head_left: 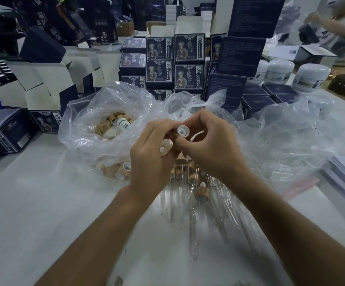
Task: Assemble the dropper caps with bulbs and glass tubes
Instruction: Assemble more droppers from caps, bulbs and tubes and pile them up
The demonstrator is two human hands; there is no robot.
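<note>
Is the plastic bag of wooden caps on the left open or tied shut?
Open. The plastic bag has its mouth spread wide, with the wooden caps and a small white bottle showing inside.

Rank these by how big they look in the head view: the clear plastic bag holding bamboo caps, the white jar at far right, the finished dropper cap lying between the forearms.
1. Clear plastic bag, by far the largest.
2. White jar, though it sits farther from the camera, so its true size is unsure.
3. Finished dropper cap, the smallest.
</note>
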